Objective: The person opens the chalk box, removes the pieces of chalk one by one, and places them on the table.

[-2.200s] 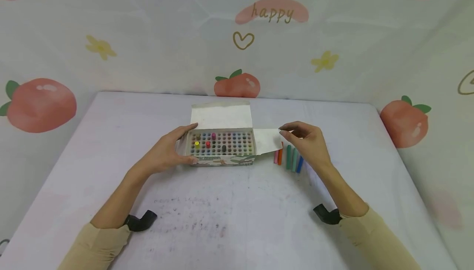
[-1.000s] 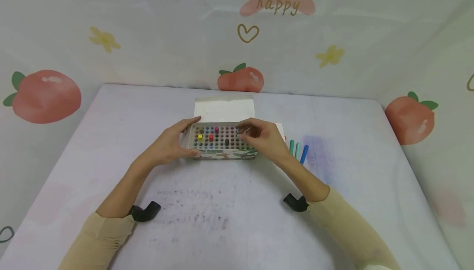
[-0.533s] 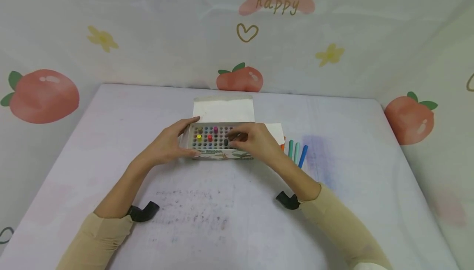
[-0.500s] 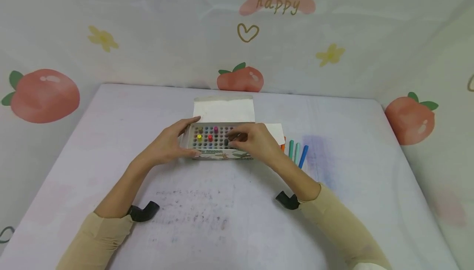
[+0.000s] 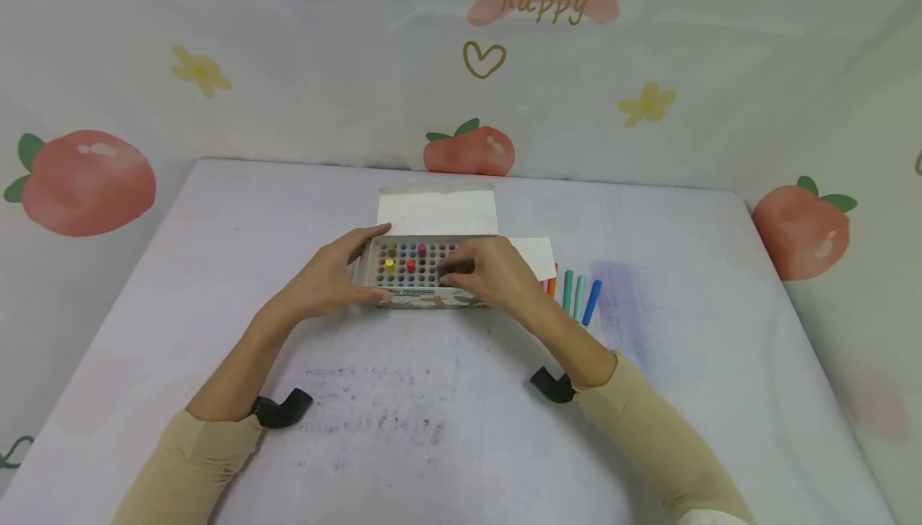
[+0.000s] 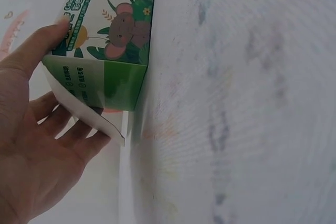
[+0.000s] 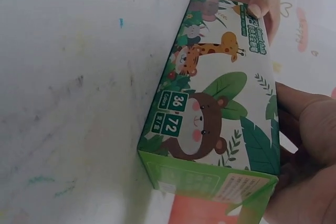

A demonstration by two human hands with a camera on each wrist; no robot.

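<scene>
An open cardboard box of chalk (image 5: 414,299) stands mid-table, its sticks upright in rows. My left hand (image 5: 324,275) grips the left end, thumb on the front wall and fingers at the back. Over the right half my right hand (image 5: 497,273) pinches the top of a black chalk stick (image 5: 442,274), mostly hidden by fingertips. Poking above the rows are a yellow chalk (image 5: 390,266), a red chalk (image 5: 410,266), a magenta chalk (image 5: 422,250) and a brownish chalk (image 5: 392,250). Both wrist views show the animal-printed box front (image 7: 210,87).
The lid (image 5: 437,211) is folded back and the white right flap (image 5: 533,257) sticks out sideways. Several loose chalks lie right of the box, including a green chalk (image 5: 567,291) and a blue chalk (image 5: 592,302). Chalk smudges mark the tabletop (image 5: 403,445).
My right hand has left the right flap, come leftward over the box and closed its fingertips round the raised black chalk. My left hand keeps its hold on the box.
</scene>
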